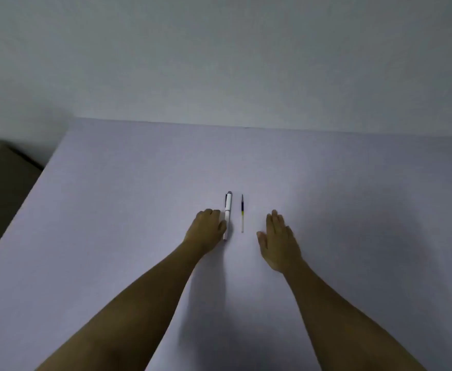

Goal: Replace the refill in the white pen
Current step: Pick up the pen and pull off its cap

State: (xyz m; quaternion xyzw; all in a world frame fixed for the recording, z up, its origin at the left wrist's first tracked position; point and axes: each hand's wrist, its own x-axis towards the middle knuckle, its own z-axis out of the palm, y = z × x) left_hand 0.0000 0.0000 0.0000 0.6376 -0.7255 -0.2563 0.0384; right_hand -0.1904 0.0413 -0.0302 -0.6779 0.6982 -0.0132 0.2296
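Observation:
A white pen (228, 210) with a dark clip lies lengthwise on the pale table (112, 210), its cap end pointing away from me. Just to its right lies a thin refill (242, 214), dark at the far half and clear at the near half. My left hand (207, 228) rests beside the pen with curled fingers, its thumb touching the pen's lower barrel; I cannot tell whether it grips the pen. My right hand (278, 239) lies flat on the table, fingers together and stretched out, a short way right of the refill and apart from it.
The table's far edge meets a plain pale wall (219, 62). Beyond the table's left edge stands a dark, low piece of furniture (3, 183). Both my forearms reach in from the bottom of the view.

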